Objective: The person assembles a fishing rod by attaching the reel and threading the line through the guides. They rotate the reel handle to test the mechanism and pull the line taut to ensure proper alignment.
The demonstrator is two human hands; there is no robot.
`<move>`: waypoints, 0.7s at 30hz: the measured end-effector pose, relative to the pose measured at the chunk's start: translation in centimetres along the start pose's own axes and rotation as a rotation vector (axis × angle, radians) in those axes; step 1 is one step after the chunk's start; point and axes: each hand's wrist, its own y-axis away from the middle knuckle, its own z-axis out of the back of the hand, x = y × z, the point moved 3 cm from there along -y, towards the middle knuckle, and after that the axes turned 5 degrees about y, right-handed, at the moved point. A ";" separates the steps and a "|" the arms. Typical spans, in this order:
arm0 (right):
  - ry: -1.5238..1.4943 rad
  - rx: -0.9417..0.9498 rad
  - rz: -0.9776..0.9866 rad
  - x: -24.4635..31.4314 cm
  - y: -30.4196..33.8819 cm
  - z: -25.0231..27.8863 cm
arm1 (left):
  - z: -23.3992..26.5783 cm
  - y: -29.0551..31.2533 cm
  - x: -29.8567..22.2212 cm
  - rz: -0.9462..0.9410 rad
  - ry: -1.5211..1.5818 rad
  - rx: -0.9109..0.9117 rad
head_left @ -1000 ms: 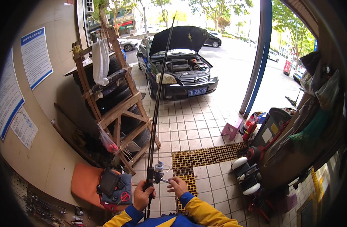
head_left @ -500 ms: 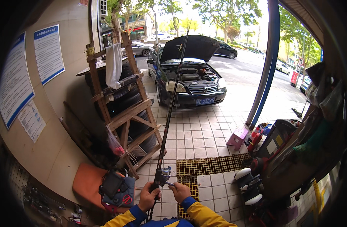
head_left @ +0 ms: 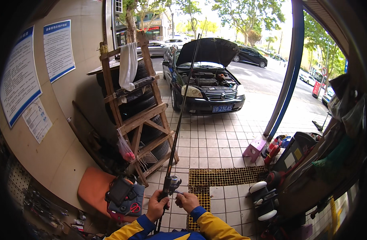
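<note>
Left hand [head_left: 156, 207]: fingers wrapped closed around the grip of a fishing rod [head_left: 172, 160], right at the reel, thumb along the near side. Right hand [head_left: 188, 202]: fingers curled in, pinching the end of the reel's crank [head_left: 178, 192]; the knob itself is hidden by them. Reel [head_left: 175, 182] silvery and dark, mounted on the rod just above the left hand, spool side facing away.

Rod stands steeply in front of the body, leaning slightly right toward its tip, which overlaps the raised hood of a black car [head_left: 207, 96] parked beyond the doorway. Butt runs down between the forearms; both sleeves yellow with blue cuffs.

Near left: orange seat [head_left: 89, 188] bearing a black tablet-like device [head_left: 119, 192] and red-handled scissors [head_left: 135, 207] on a grey-blue cloth or bag. Behind it, wooden rack [head_left: 143, 118] holding stacked tyres, white cloth [head_left: 128, 66] draped at the top. Printed sheets [head_left: 58, 50] on the left wall.

Ahead of the hands: yellow floor grating [head_left: 227, 175] set into pale tiles [head_left: 207, 140]. To the right, pink stool [head_left: 255, 149] near the foot of a blue-edged pillar [head_left: 288, 72]; nearer, a dark object with white wheels [head_left: 258, 187].
</note>
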 end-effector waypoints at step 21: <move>0.333 -0.290 0.129 3.1 0.0 0.8 | 0.3 -1.1 0.5 -0.012 -0.019 -0.011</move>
